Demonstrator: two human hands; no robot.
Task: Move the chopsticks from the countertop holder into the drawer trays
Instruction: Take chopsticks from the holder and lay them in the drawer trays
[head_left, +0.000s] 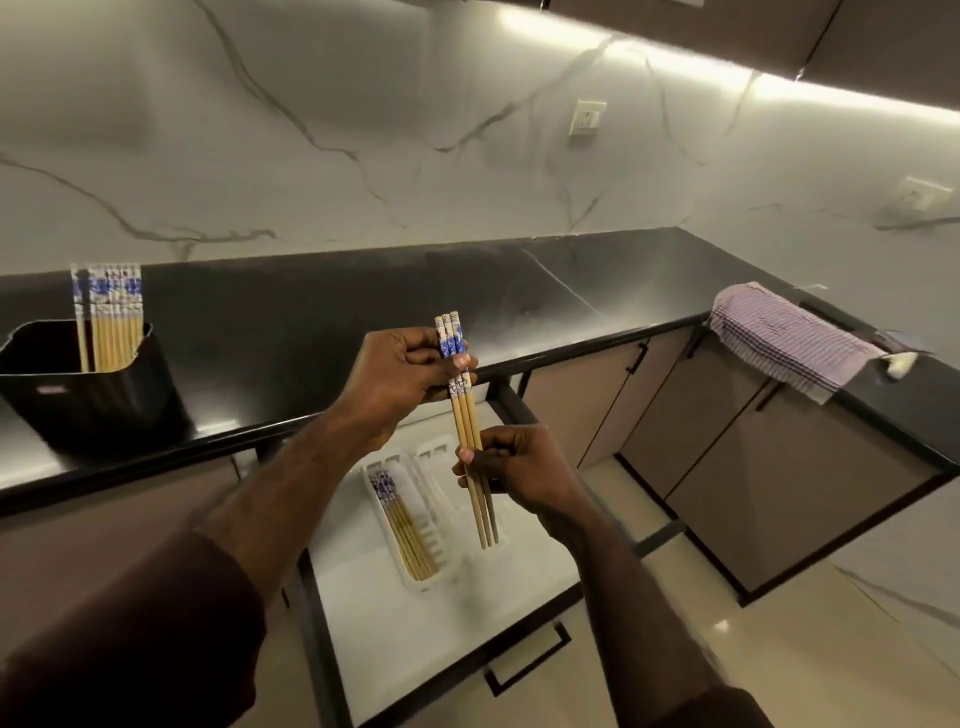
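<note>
A black stone countertop (363, 312) is running along the marble-veined wall and turning the corner at the right, where a striped dish towel (784, 340) is draping over its front edge. Below the counter's edge, a white-lined drawer (415, 639) is standing pulled open, its black bar handle facing the camera. At the far left of the counter a black chopstick holder (88, 395) is sitting upright, with a cluster of bamboo chopsticks (106, 317) standing in it, their blue-and-white patterned tops pointing up.

Inside the drawer two white plastic trays are lying side by side. The left tray (447, 564) is holding a bundle of chopsticks (402, 525) lying flat, patterned ends toward the counter. The right tray (434, 452) is showing only partly behind the hands, so its contents cannot be told.

Above the drawer, the left hand (400, 379) is gripping the patterned upper part of three held chopsticks (465, 415), fingers and thumb closed around them. The right hand (519, 467) is pinching the same three lower down on their plain bamboo shafts, thumb pressing against curled fingers. The sticks are hanging nearly upright, close together, their narrow tips pointing down over the right tray without touching it.
</note>
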